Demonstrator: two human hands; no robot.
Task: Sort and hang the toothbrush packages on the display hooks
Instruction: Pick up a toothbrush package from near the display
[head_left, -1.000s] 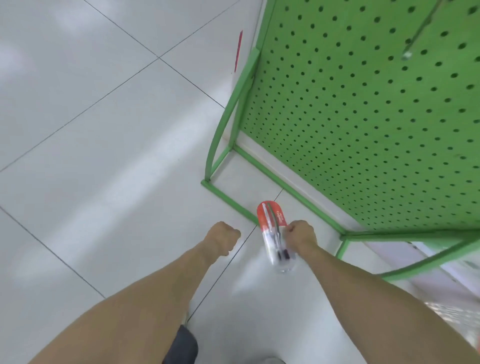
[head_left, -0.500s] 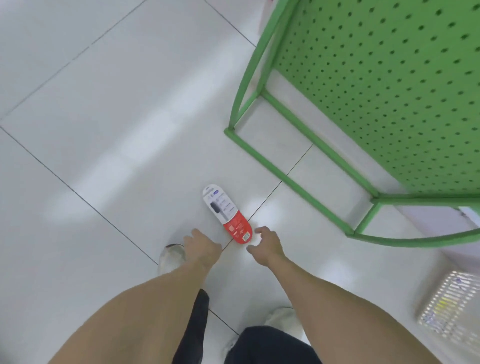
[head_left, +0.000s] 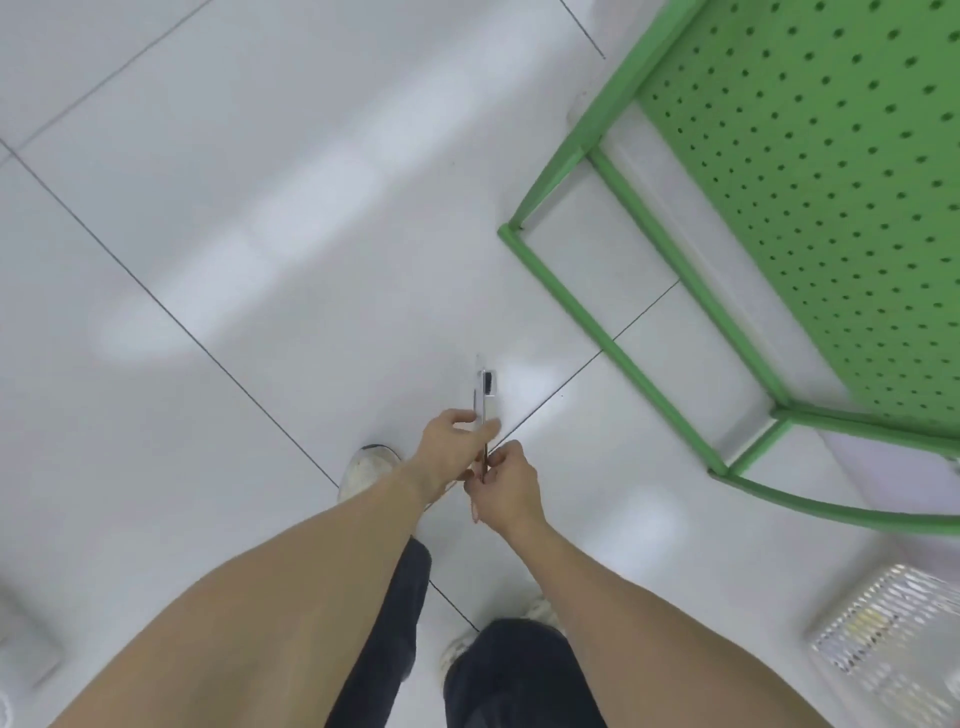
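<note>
A toothbrush package (head_left: 484, 395) is held edge-on above the white floor, so only its thin side and dark bristle end show. My left hand (head_left: 451, 451) pinches its middle between thumb and fingers. My right hand (head_left: 503, 488) grips its lower end, close against the left hand. The green pegboard display (head_left: 810, 171) rises at the upper right; no hooks or hung packages are visible on the part in view.
The display's green base frame (head_left: 597, 317) runs across the floor to the right of my hands. A white wire basket (head_left: 893, 639) sits at the lower right. My two shoes (head_left: 368, 467) and dark trousers are below the hands.
The package lay flat on the floor half a second ago with both hands open beside it; now both hands hold it, lifted and turned edge-on.
</note>
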